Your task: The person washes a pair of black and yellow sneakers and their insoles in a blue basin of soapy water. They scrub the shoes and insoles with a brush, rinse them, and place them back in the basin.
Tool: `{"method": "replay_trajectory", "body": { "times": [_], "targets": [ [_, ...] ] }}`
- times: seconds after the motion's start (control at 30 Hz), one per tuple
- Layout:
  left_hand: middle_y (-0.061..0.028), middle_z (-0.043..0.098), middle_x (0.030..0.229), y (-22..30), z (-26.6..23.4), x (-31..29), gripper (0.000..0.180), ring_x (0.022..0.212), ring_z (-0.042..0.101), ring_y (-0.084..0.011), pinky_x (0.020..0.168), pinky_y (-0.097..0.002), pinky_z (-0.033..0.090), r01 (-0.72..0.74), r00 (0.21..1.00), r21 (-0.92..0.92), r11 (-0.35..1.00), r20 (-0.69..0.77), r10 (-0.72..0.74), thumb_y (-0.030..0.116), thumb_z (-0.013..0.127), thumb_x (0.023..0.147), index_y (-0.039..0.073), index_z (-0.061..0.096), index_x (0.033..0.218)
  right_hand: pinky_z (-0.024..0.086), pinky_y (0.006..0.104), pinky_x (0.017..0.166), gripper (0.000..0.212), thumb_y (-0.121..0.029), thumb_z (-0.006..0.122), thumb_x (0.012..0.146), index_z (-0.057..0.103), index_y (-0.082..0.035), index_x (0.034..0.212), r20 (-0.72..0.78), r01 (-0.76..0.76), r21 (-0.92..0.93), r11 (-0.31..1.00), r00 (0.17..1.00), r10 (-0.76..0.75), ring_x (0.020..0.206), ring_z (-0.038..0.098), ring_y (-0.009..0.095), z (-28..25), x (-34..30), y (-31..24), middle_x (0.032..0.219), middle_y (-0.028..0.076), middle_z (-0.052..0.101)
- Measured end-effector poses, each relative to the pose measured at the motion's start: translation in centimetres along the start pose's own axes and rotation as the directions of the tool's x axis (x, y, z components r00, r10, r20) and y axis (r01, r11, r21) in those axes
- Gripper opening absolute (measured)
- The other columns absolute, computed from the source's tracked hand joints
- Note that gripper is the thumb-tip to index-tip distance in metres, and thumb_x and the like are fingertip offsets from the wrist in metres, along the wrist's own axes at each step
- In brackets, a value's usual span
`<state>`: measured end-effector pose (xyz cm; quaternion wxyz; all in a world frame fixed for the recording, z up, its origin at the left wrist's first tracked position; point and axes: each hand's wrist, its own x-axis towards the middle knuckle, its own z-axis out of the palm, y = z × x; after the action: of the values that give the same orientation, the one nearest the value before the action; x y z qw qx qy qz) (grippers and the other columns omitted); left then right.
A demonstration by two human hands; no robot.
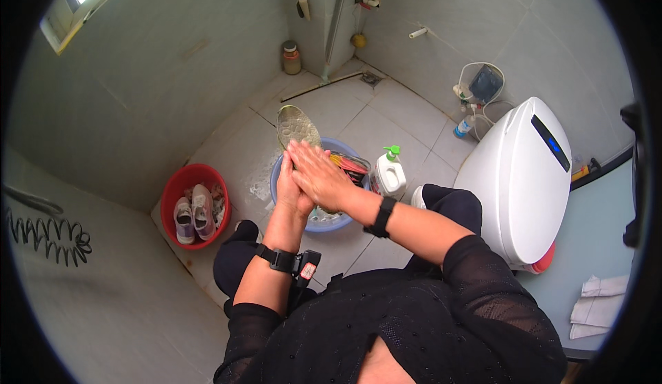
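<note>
Over a light-blue basin (332, 228), my two hands are pressed together palm to palm. A pale, wet-looking shoe insole (295, 126) with a bumpy surface sticks up beyond my fingertips; its lower part is hidden between the hands. My left hand (292, 189) is on the left side, closed against it. Laid across from the right, my right hand (321, 177) presses on it with straight fingers held together. Inside the basin, pink, yellow and dark items (350, 166) show beside my right hand, their kind unclear.
A white pump bottle (390, 175) with a green top stands right of the basin. To the left, a red basin (165, 209) holds white sneakers (201, 210). A white toilet (514, 184) is at right. A long-handled squeegee (324, 80) leans at the back corner.
</note>
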<state>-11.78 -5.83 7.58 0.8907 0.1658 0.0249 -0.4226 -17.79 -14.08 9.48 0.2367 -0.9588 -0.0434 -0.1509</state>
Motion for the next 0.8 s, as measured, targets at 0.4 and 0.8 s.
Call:
{"method": "replay_trajectory", "body": {
  "times": [0.4,0.8],
  "targets": [
    [-0.0136,0.062,0.115,-0.2,0.3,-1.3,0.047,0.097,0.065,-0.0282,0.082,-0.0418,0.056,0.213,0.977,0.303,0.929,-0.065,-0.203,0.045,0.038,0.101,0.008,0.047,0.13,0.047,0.0433,0.092,0.052,-0.048,0.048,0.088,0.063,-0.008,0.117,0.242,-0.53,0.177,0.829,0.84,0.486,0.105,0.06,0.038,-2.3,9.7,6.0,0.113,0.017,0.065],
    [-0.0156,0.045,0.141,-0.5,-0.4,-0.2,0.056,0.126,0.047,-0.0316,0.107,-0.0445,0.039,-0.03,0.999,0.144,0.989,-0.038,0.035,0.048,0.035,0.101,0.007,0.039,0.139,0.024,0.0484,0.114,0.06,-0.043,0.031,0.1,0.03,-0.005,0.147,0.046,-0.157,-0.086,0.984,0.986,0.162,0.142,0.025,0.036,0.9,1.9,1.7,0.153,0.02,0.025]
  ]
}}
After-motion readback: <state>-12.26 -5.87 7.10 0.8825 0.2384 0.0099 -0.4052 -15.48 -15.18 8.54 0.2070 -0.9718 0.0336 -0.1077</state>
